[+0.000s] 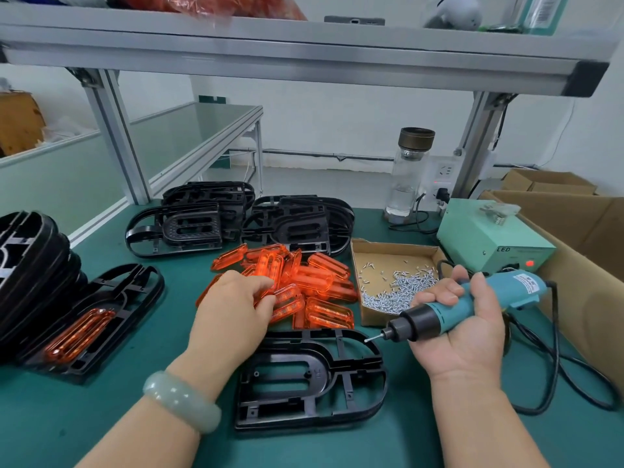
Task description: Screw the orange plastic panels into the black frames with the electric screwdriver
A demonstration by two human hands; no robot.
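Our left hand (pixel 236 298) pinching an orange panel (pixel 287 294) at the black frame's (pixel 354 342) twelve o'clock, our right hand's (pixel 466 332) clasped screwdriver (pixel 449 314) may shed its screw (pixel 371 338) if jolted.

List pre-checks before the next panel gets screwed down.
1. Black frame flat on the table, near both hands: ok.
2. Orange panel seated in that frame: not ok; left hand grips one in the pile.
3. Electric screwdriver held in right hand: ok.
4. Screw on the bit: cannot tell.
5. Screws stocked in the cardboard tray: ok.
6. Power box lamp lit red: ok.
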